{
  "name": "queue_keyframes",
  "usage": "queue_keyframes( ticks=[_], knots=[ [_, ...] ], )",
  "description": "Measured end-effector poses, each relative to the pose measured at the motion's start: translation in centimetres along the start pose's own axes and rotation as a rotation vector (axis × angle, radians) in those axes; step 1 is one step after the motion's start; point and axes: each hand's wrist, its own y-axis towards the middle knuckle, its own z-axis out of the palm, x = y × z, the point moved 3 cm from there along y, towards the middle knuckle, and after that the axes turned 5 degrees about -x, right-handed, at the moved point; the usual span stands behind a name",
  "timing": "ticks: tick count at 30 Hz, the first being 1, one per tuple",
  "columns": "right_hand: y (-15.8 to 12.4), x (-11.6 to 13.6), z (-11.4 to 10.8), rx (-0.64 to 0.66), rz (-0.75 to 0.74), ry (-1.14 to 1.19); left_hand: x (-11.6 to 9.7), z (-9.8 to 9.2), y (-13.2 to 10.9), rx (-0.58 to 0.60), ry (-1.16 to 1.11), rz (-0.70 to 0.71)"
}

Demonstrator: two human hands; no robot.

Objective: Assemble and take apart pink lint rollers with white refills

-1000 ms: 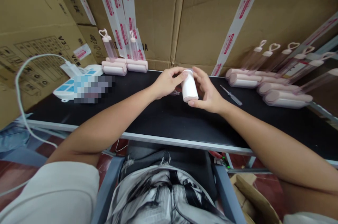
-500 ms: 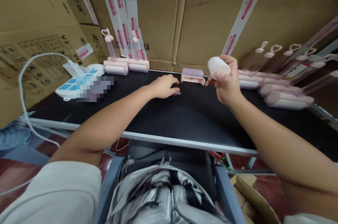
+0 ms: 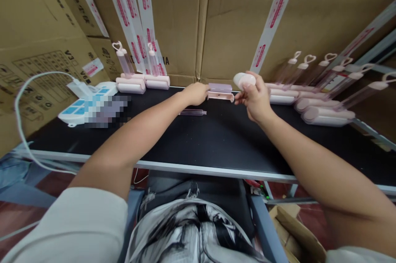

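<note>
Cable, thin and white [image 3: 17,89], looped along the left edge of the frame to a white plastic power strip with blue socket panels [image 3: 77,111]. The strip rested at the left of the black flat-topped table [image 3: 201,143]. Pale pink cylindrical roller units [image 3: 131,86] lay to its right, with translucent pink tube handles [image 3: 125,64] rising behind them.

Near the frame centre, the left hand [image 3: 196,93] was curled at the left end of a pale pink plastic trough-shaped holder [image 3: 220,97]; its fingertips were hidden, so any grip could not be told. A translucent purple plastic cover [image 3: 220,88] adjoined the holder's far side. Below, a slim translucent purple tube [image 3: 194,112] lay flat, partly hidden by the forearm.

Right of centre, the right hand [image 3: 256,98] was partly closed, thumb and fingers gripping a white cylindrical roll [image 3: 243,80] above the table. More pale pink roller units [image 3: 328,116] occupied the right side.
</note>
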Motion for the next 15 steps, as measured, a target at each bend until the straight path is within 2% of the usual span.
queue_keyframes(
  ticks=[3, 6, 12, 15],
  knots=[
    [-0.3, 0.5, 0.1, 0.011, 0.003, 0.027, -1.5, 0.3, 1.6, -0.063, -0.007, -0.117],
    [-0.6, 1.1, 0.2, 0.031, -0.002, 0.066, -3.0, 0.5, 2.3, -0.084, -0.023, -0.157],
    [-1.5, 1.9, 1.0, 0.097, 0.003, 0.115, -3.8, 0.3, 3.3, -0.019, -0.055, -0.206],
    [-1.8, 2.4, 1.4, 0.085, 0.003, 0.106, -4.1, 0.6, 4.5, 0.031, -0.068, -0.156]
  ],
)
